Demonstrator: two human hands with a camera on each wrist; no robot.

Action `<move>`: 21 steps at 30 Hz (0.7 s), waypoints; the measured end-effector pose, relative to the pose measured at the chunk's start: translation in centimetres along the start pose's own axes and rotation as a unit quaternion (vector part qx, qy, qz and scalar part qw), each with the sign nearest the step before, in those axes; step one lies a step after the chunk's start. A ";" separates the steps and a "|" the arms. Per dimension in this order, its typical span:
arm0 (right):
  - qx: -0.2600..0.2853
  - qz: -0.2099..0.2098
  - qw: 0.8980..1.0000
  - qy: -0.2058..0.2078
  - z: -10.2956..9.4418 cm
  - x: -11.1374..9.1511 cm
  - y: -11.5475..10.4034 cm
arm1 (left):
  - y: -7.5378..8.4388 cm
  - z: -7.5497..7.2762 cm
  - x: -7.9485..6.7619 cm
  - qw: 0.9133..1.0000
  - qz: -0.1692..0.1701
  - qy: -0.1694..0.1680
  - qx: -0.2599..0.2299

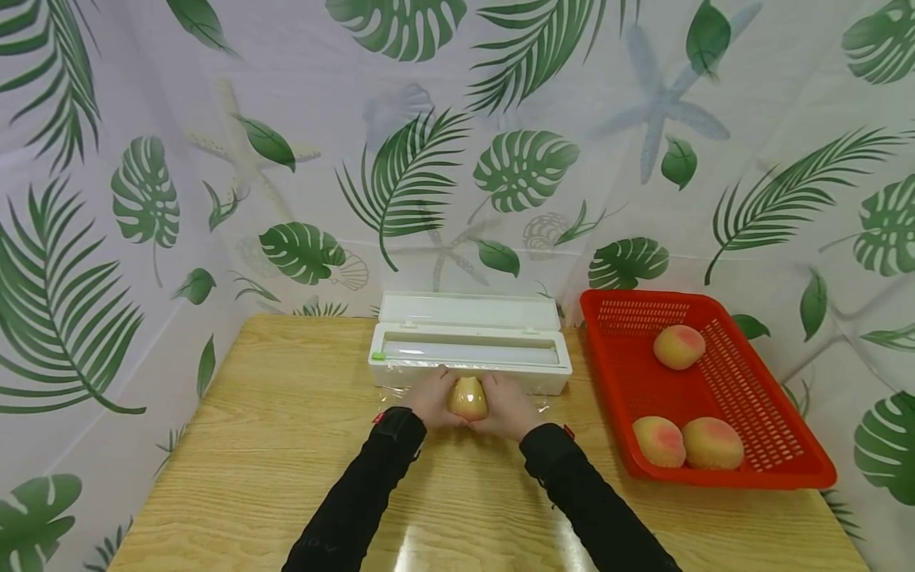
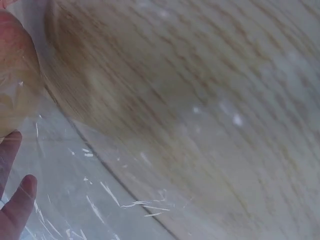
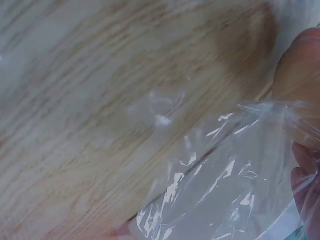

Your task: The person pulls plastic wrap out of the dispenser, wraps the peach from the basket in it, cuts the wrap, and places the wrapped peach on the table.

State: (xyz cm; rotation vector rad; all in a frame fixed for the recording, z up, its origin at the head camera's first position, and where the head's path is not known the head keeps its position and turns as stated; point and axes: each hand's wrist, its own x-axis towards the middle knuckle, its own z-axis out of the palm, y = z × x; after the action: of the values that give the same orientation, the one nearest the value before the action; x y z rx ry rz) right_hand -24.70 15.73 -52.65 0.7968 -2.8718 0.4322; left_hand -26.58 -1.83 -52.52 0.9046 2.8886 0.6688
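Between both hands, in front of the dispenser, a yellow-pink peach [image 1: 468, 400] is held in the head view. My left hand [image 1: 430, 397] curves round its left side, and my right hand [image 1: 510, 406] grips it from the right; the thumbs come close together on the near side. Clear cling film [image 3: 215, 187] lies over and about the peach, crinkled in the right wrist view and shiny in the left wrist view. Just behind stands a white cling film dispenser [image 1: 472, 380] with its lid [image 1: 468, 311] raised and a film roll [image 1: 472, 354] inside. Only some fingertips show in the wrist views.
A red plastic basket [image 1: 615, 381] stands at the right of the wooden table [image 1: 286, 445], holding a peach [image 1: 679, 347] at the back and two more near its front edge. A leaf-patterned cloth [image 1: 457, 262] hangs behind the table.
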 end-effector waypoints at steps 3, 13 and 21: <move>0.007 0.009 1.000 -0.007 0.0 0.0 0.0 | 0.0 0.0 0.0 1.000 -0.003 -0.007 -0.004; 0.025 0.030 0.999 -0.021 0.1 0.1 -0.1 | 0.1 -0.1 0.1 1.000 -0.017 -0.020 -0.005; 0.030 0.038 0.999 -0.026 0.3 0.0 0.0 | 0.1 0.2 0.1 1.000 -0.019 -0.020 -0.004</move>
State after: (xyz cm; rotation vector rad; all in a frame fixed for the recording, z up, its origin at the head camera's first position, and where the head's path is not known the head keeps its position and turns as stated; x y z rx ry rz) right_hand -24.70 15.66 -52.97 0.7205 -2.9568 0.5168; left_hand -26.61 -1.63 -52.62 0.8506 2.8578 0.6497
